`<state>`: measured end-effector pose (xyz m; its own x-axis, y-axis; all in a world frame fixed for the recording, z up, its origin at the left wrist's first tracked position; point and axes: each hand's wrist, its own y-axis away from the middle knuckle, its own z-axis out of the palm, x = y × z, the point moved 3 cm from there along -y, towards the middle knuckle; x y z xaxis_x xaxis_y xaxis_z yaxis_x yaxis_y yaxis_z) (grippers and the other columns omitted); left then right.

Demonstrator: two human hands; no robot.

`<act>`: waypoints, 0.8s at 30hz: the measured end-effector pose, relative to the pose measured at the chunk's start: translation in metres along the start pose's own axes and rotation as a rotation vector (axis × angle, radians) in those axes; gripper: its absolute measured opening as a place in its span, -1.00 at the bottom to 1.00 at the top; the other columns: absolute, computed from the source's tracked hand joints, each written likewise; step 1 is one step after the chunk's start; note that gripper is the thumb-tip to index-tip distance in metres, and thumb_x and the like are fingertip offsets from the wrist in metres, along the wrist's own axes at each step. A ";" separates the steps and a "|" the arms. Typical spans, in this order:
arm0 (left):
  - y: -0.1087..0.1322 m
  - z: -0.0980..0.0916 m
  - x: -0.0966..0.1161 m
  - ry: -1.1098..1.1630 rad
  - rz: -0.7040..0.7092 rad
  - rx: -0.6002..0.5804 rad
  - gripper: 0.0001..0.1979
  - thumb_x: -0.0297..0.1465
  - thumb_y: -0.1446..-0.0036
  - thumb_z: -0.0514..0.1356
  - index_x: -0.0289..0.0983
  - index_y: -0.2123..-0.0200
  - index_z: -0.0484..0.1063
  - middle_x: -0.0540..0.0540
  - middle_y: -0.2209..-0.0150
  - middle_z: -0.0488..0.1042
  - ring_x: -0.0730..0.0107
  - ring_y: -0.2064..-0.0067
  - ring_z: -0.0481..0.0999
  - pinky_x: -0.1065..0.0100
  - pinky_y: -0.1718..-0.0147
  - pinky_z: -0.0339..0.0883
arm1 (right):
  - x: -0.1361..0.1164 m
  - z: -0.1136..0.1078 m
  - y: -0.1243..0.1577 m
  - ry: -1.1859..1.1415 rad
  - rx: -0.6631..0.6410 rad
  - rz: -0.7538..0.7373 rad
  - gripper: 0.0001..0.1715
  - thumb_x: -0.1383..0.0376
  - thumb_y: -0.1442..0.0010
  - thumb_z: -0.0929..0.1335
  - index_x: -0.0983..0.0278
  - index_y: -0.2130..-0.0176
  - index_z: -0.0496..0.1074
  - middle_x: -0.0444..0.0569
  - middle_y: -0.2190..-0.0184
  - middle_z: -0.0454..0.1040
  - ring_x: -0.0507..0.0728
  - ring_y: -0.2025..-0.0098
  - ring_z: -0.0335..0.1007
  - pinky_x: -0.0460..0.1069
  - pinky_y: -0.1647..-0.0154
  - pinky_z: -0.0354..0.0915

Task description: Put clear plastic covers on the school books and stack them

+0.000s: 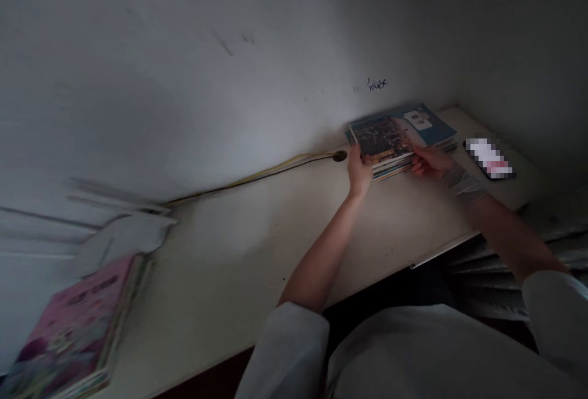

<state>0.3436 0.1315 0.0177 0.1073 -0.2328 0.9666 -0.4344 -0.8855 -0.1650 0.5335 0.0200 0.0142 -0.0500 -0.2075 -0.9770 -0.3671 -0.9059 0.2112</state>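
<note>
A stack of thin books (381,139) lies on the pale desk (239,270) against the wall, its top cover dark with a picture and a blue part at the right. My left hand (359,169) grips the stack's near left corner, thumb on top. At the front edge, right of the middle, my right hand (432,162) has its fingers curled against the books; what its fingertips hold is too small to make out. Something clear and shiny is around my right wrist.
A phone (490,159) lies right of the stack. Cables (257,175) run along the wall to a round desk hole (340,155). Books with a pink cover (73,325) are piled at the lower left, blurred, near a white object (124,239).
</note>
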 end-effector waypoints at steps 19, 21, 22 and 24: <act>0.034 0.011 0.008 -1.126 0.547 -0.173 -0.53 -0.50 -0.29 -0.11 -0.39 -0.24 0.20 -0.30 -0.26 0.22 0.06 -0.33 0.09 0.06 -0.24 0.10 | -0.001 -0.067 -0.018 1.424 0.260 -0.743 -0.46 0.10 -0.28 0.15 0.19 -0.17 0.30 0.16 -0.24 0.24 0.38 -0.28 0.07 0.36 -0.23 -0.06; 0.036 0.013 0.004 -1.119 0.560 -0.154 -0.52 -0.50 -0.29 -0.11 -0.40 -0.26 0.17 -0.30 -0.28 0.18 0.08 -0.34 0.05 0.09 -0.25 0.09 | 0.005 -0.076 -0.022 1.428 0.291 -0.760 -0.40 0.09 -0.29 0.12 0.30 -0.19 0.29 0.26 -0.23 0.22 0.37 -0.28 0.04 0.30 -0.22 0.02; 0.037 0.014 0.002 -1.116 0.563 -0.144 -0.51 -0.51 -0.29 -0.11 -0.41 -0.27 0.15 -0.30 -0.29 0.16 0.09 -0.35 0.02 0.10 -0.26 0.09 | 0.006 -0.078 -0.023 1.424 0.303 -0.767 -0.37 0.08 -0.29 0.10 0.36 -0.18 0.29 0.31 -0.22 0.22 0.37 -0.28 0.04 0.26 -0.22 0.04; 0.039 0.017 0.001 -1.103 0.555 -0.125 -0.50 -0.49 -0.29 -0.11 -0.42 -0.28 0.10 -0.30 -0.31 0.13 0.10 -0.37 -0.03 0.11 -0.27 0.08 | 0.007 -0.077 -0.022 1.425 0.318 -0.774 -0.31 0.05 -0.28 0.09 0.42 -0.17 0.29 0.39 -0.20 0.23 0.39 -0.26 0.06 0.23 -0.21 0.04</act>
<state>0.3418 0.0904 0.0095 0.5503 -0.8311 0.0809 -0.7373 -0.5291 -0.4201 0.6126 0.0104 0.0053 0.9964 -0.0847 0.0095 -0.0702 -0.8791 -0.4714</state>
